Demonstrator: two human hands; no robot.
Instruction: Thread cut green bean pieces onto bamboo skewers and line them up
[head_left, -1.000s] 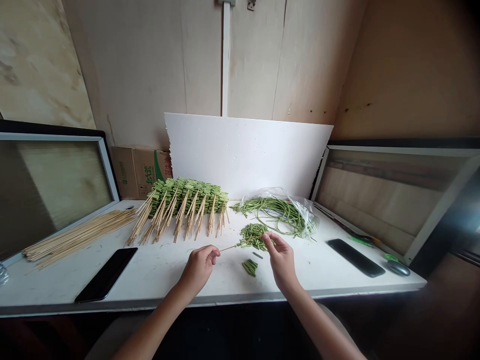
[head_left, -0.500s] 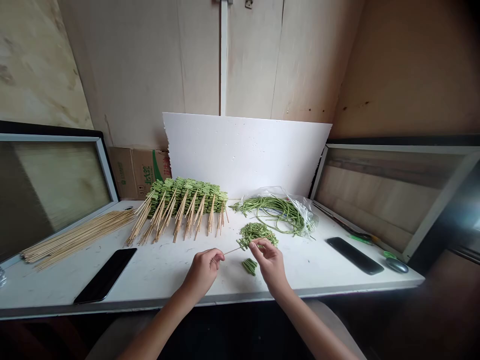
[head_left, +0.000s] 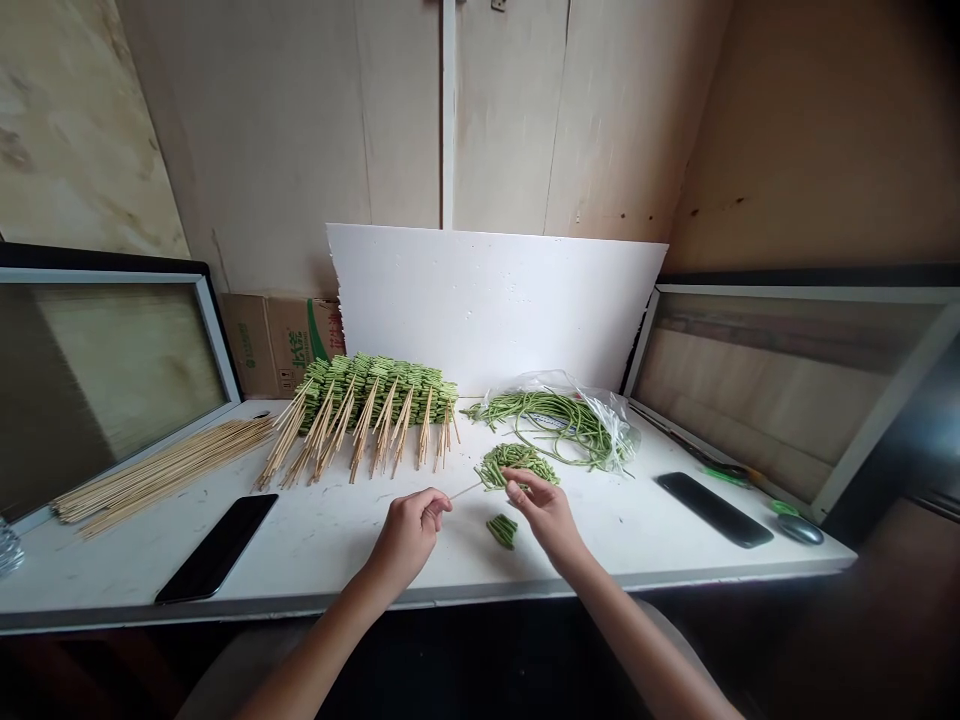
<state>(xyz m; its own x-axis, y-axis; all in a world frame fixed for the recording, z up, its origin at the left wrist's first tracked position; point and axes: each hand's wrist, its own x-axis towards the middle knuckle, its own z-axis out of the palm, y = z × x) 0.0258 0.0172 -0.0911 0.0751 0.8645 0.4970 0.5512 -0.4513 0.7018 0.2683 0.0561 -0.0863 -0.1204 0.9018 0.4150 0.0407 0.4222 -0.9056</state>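
Observation:
My left hand [head_left: 412,522] is closed around the blunt end of a thin wooden skewer [head_left: 466,491], which points right and slightly up. At the skewer's far end my right hand [head_left: 541,505] has thumb and fingers bent together; whatever is between them is too small to make out. Just behind it lies a heap of cut green bean pieces [head_left: 525,460], overlapping the skewer's tip in view, so I cannot tell what is threaded there. A small bundle of bean pieces [head_left: 502,531] rests on the white table [head_left: 337,550] beneath my right hand.
Filled bean skewers [head_left: 375,395] are stacked at the back left, sticks forward. Loose skewers [head_left: 161,475] lie further left, near a black phone [head_left: 217,548]. Long beans [head_left: 570,420] in a clear bag sit behind the heap. Right are a dark phone [head_left: 712,508] and a mouse [head_left: 800,528].
My right hand has shifted slightly right, and its fingers sit a little further from the skewer's tip. My left hand keeps its hold on the skewer. The view has moved slightly.

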